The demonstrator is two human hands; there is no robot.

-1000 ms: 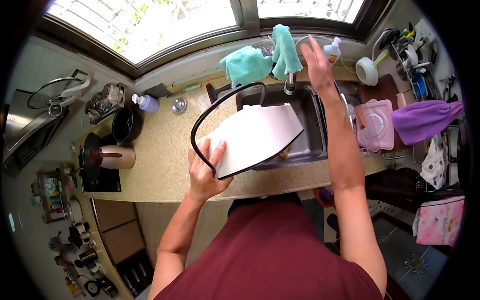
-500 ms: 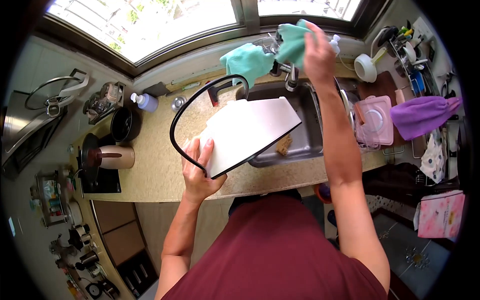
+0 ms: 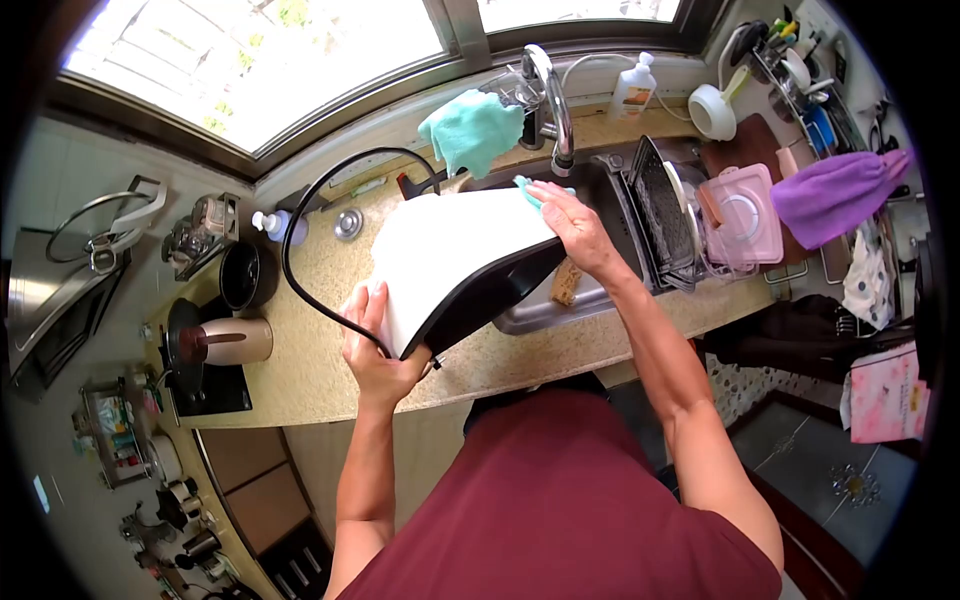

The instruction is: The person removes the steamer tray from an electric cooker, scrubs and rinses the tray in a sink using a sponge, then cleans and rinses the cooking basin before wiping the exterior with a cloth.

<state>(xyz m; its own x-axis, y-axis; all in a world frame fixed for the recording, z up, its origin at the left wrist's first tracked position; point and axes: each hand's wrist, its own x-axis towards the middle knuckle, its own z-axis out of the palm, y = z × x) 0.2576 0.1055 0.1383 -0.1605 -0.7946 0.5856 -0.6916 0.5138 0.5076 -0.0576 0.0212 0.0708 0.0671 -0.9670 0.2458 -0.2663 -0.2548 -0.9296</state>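
A white casing (image 3: 465, 235) with a black underside (image 3: 490, 290) is held tilted above the counter and the sink's left part. A thin black cord or loop (image 3: 295, 235) arcs from it to the left. My left hand (image 3: 378, 345) is closed around its lower left corner, fingers on the white face. My right hand (image 3: 575, 230) presses a teal cloth (image 3: 530, 190) against the right end of the white face; the palm covers most of the cloth. What kind of item the casing is, I cannot tell.
Behind is the sink (image 3: 615, 290) with a tan sponge (image 3: 566, 283) and chrome faucet (image 3: 560, 110). Another teal cloth (image 3: 472, 130) hangs left of the faucet. A dish rack (image 3: 665, 215) and pink container (image 3: 750, 215) stand right; a dark pot (image 3: 247, 275) sits left.
My right hand has come down from beside the faucet with the teal cloth onto the white casing. The casing has tilted, showing more of its black underside. The view has shifted slightly.
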